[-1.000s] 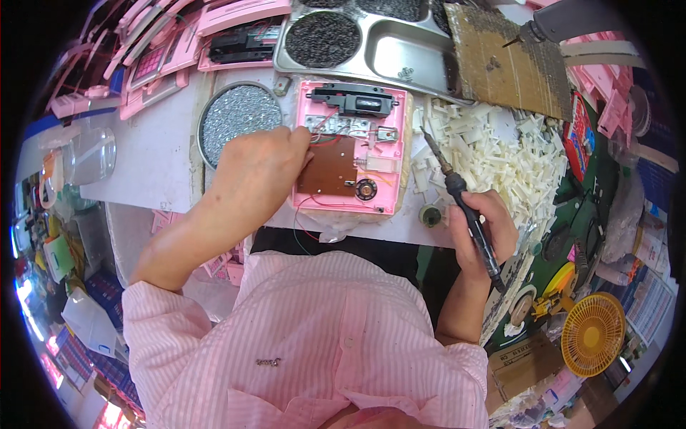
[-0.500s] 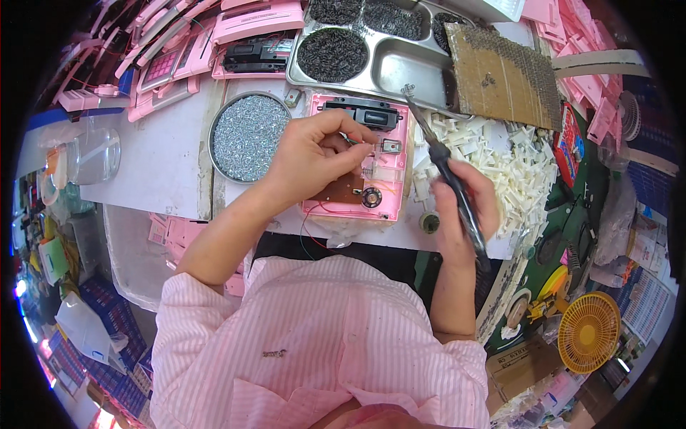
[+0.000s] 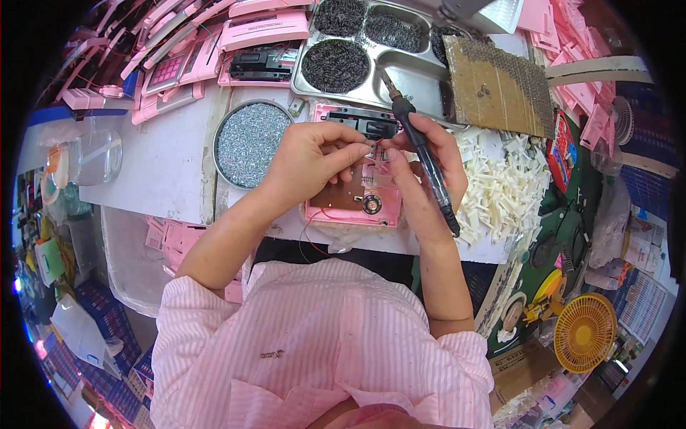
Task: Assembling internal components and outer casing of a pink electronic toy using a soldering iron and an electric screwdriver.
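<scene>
A pink plastic housing (image 3: 381, 217) lies in front of me, with a black part (image 3: 379, 126) along its far side, a brown circuit board (image 3: 337, 198) and a small round metal-and-black part (image 3: 371, 204) nearer me. My left hand (image 3: 314, 157) is over the housing, thumb and forefinger pinched on something too small to make out. My right hand (image 3: 432, 171) holds a soldering iron (image 3: 426, 161) with a black handle, its metal tip pointing up and away. The right fingertips nearly meet the left ones above the housing; whether they touch cannot be made out. Thin wires (image 3: 307, 232) trail off its near edge.
Left of the housing stands a round tin (image 3: 218, 146) of small silvery pieces. A steel compartment tray (image 3: 381, 93) with dark small parts lies beyond, beside a cardboard piece (image 3: 500, 86). White plastic parts (image 3: 500, 186) are heaped at right. Pink housings (image 3: 261, 28) are piled far left.
My right hand has moved left to the housing with the soldering iron, whose tip has swung away up and to the left. My left hand keeps its pinch in nearly the same place.
</scene>
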The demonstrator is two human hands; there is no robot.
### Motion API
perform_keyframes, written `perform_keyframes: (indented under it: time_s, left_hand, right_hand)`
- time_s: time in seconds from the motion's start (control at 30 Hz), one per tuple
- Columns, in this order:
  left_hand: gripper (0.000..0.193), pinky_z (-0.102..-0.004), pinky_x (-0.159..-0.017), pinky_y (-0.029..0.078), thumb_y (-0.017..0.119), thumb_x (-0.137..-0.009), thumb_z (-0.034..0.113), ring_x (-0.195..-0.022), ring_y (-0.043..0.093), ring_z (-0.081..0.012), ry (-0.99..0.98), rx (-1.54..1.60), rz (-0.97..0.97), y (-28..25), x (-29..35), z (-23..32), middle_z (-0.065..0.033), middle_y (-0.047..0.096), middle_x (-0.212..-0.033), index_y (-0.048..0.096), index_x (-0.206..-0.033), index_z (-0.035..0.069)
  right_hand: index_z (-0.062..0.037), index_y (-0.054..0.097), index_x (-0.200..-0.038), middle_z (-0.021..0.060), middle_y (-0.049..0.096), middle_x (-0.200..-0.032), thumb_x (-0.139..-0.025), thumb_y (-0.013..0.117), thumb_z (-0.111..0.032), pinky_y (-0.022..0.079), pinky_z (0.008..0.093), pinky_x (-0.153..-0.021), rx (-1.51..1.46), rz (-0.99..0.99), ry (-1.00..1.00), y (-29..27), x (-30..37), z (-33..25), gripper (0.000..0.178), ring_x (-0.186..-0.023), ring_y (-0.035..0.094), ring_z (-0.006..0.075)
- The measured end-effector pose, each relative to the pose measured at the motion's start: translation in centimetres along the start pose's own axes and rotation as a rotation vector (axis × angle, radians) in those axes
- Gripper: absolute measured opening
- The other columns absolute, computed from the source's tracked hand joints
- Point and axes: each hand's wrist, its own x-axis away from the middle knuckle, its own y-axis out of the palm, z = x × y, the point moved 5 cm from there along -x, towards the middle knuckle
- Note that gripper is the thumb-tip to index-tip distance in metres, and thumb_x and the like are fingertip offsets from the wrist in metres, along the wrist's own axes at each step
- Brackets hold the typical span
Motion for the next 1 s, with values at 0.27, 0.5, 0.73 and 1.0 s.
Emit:
perform_keyframes:
  time_s: [0.27, 0.5, 0.73, 1.0]
  left_hand:
    - [0.016, -0.0371, -0.06, 0.055, 0.07, -0.086, 0.013, -0.065, 0.071, -0.0265, 0.404, -0.538, 0.102, 0.7, 0.6, 3.1, -0.0156, 0.072, -0.078, 0.071, -0.093, -0.001]
    - [0.017, -0.0251, -0.058, 0.052, 0.069, -0.091, 0.009, -0.065, 0.066, -0.0099, 0.055, -0.251, -0.056, 0.1, -0.1, 1.8, -0.0075, 0.071, -0.08, 0.07, -0.101, -0.004]
    - [0.02, -0.0201, -0.059, 0.052, 0.066, -0.096, 0.011, -0.066, 0.064, -0.0075, -0.24, 0.325, -0.215, -0.5, -0.7, -0.7, -0.0073, 0.073, -0.088, 0.069, -0.11, -0.004]
    - [0.015, -0.0241, -0.055, 0.053, 0.069, -0.092, 0.01, -0.061, 0.066, -0.0096, 0.048, -0.066, -0.02, -0.5, -0.3, 0.8, -0.0069, 0.073, -0.078, 0.074, -0.098, -0.002]
  right_hand:
    - [-0.0047, 0.063, -0.124, 0.0115, 0.067, -0.099, -0.08, 0.073, 0.008, 0.054, 0.0295, -0.071, 0.172, -0.036, -0.206, 1.3, -0.4, -0.7, 0.046, -0.081, 0.067, 0.0191]
    - [-0.0048, 0.065, -0.12, 0.0118, 0.067, -0.094, -0.079, 0.075, 0.011, 0.053, 0.0293, -0.07, 0.364, -0.011, -0.508, 1.9, -0.1, -2.3, 0.045, -0.08, 0.068, 0.021]
    - [-0.0047, 0.064, -0.119, 0.011, 0.069, -0.095, -0.079, 0.077, 0.009, 0.053, 0.0293, -0.07, 0.381, 0.023, -0.6, 1.9, 0.3, -1.7, 0.044, -0.08, 0.069, 0.0201]
    - [-0.0044, 0.066, -0.116, 0.0132, 0.068, -0.094, -0.077, 0.075, 0.013, 0.054, 0.0321, -0.069, 0.328, 0.01, -0.416, 1.8, -0.4, -1.0, 0.044, -0.079, 0.067, 0.0248]
